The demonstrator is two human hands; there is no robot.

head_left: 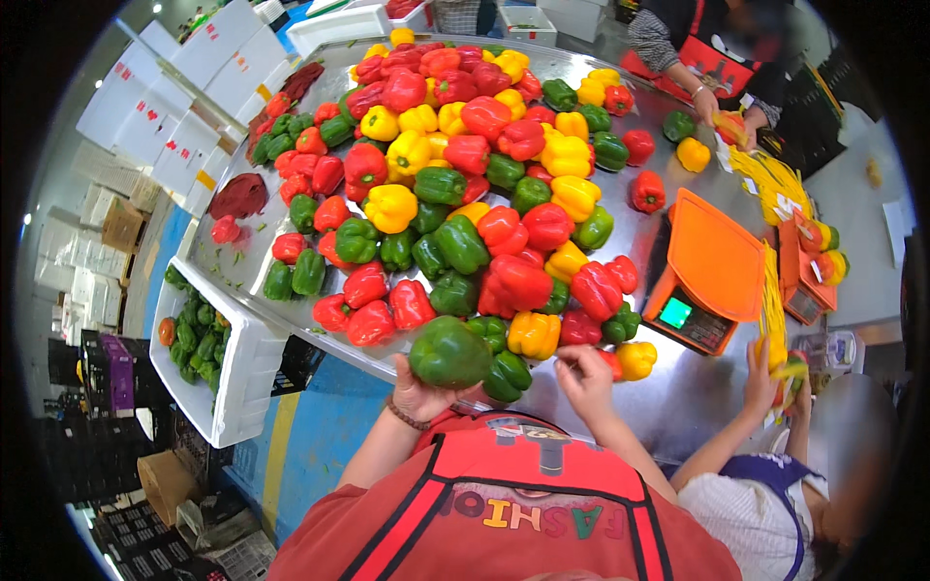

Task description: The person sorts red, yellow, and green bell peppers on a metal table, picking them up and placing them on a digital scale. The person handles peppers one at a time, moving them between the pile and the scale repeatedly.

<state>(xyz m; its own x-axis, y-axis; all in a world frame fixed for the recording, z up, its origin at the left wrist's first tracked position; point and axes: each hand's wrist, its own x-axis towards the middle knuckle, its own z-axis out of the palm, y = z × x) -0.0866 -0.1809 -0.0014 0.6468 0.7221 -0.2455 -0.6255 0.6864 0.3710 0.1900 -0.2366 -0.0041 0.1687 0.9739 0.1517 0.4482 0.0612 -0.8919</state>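
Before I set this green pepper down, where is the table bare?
The steel table shows bare before the orange scale, right of the near-right yellow pepper, and in a strip between scale and pepper pile. The pile itself is crowded.

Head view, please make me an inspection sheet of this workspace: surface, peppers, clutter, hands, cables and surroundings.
Surface: shiny metal table, mostly covered on its left and middle.
Job's things: heap of red, yellow and green peppers; one large green pepper in hand; orange scale, display lit.
Clutter: dark red cloth, yellow strips.
Hands: left hand holds the large green pepper; right hand, fingers bent, near the heap's near edge, grip unclear.
Cables: nothing seen.
Surroundings: white foam box of green peppers, left; two co-workers, right.
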